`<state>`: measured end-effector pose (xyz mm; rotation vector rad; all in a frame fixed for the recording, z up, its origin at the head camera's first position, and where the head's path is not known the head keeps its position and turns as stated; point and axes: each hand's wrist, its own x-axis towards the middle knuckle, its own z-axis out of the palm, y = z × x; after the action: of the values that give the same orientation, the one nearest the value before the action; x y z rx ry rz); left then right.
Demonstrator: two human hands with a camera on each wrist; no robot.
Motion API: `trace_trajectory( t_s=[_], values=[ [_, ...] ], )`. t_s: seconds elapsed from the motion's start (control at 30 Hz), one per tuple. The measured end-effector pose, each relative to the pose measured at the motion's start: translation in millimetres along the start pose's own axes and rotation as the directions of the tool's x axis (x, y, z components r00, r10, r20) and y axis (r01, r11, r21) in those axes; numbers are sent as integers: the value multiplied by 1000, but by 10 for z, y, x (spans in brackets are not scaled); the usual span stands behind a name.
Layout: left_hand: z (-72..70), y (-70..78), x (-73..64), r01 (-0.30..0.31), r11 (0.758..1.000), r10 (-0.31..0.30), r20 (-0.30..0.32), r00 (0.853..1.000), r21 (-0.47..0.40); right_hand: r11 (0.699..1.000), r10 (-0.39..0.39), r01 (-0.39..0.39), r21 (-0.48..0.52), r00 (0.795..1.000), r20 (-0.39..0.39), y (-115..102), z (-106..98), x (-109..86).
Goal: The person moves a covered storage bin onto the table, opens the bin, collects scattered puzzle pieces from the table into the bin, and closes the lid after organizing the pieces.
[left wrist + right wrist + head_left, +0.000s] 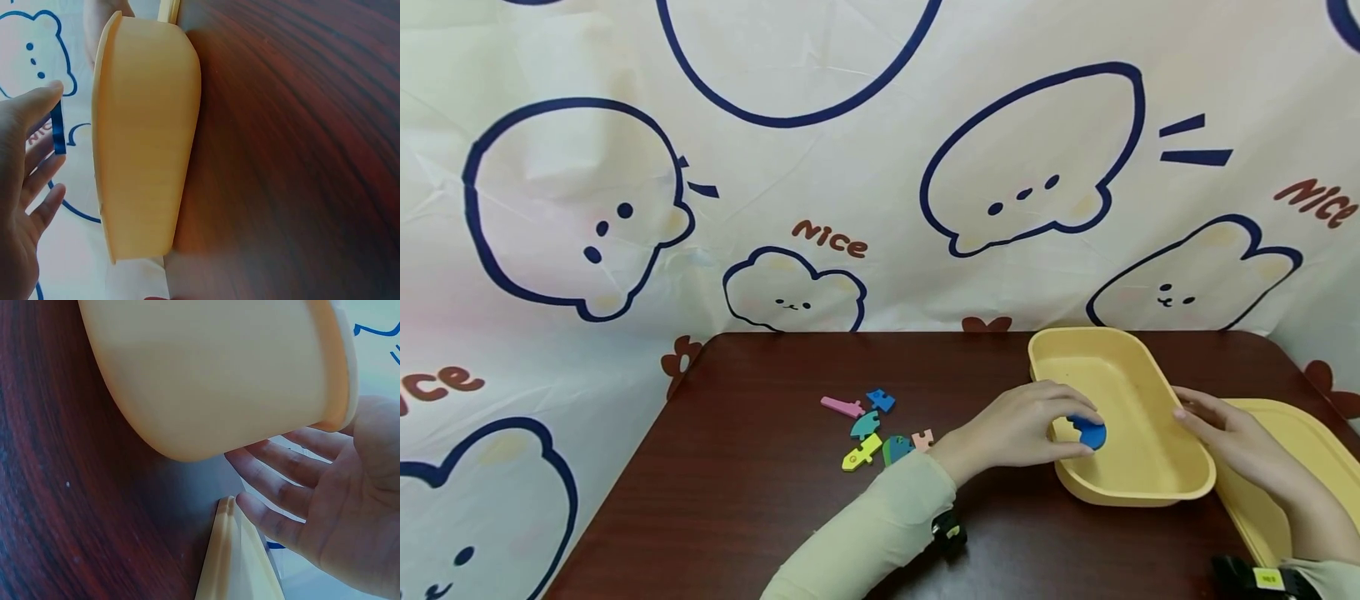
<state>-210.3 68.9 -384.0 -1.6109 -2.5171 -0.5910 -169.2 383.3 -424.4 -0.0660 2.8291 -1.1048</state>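
Between thumb and fingertips, my left hand (pixel 1026 423) pinches a flat blue puzzle piece (pixel 1092 433) above the opening of a yellow plastic box (pixel 1138 471). The left wrist view shows the blue piece (pixel 58 128) edge-on, apart from the box's side wall (pixel 147 137). My right hand (pixel 1243 437) holds the box by its right rim, the thumb at the rim and the fingers along the outer wall. In the right wrist view those fingers (pixel 275 481) are only slightly bent, and the thumb is partly hidden behind the rim.
Several colourful puzzle pieces lie left of the box, among them a yellow one (pixel 861 452), a pink one (pixel 842 407) and a blue one (pixel 881 400). A yellow lid (pixel 1247 508) lies on the dark wooden table (pixel 722 500) beneath my right forearm. A printed cloth (pixel 880 175) hangs behind.
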Motion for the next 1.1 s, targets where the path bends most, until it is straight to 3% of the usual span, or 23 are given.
trace_trajectory(
  t_s=[0.43,0.67,1.1],
  values=[
    [16,-5,178,57,996,-50,100,994,-65,1000,20,-20,-14,1000,7,-26,6,-3],
    [40,-34,229,109,990,-99,108,989,-90,1000,18,-18,-18,1000,12,-25,2,-14],
    [133,-55,308,120,991,-112,139,984,-50,999,15,-15,-37,1000,-5,-31,-8,-5]
  ],
)
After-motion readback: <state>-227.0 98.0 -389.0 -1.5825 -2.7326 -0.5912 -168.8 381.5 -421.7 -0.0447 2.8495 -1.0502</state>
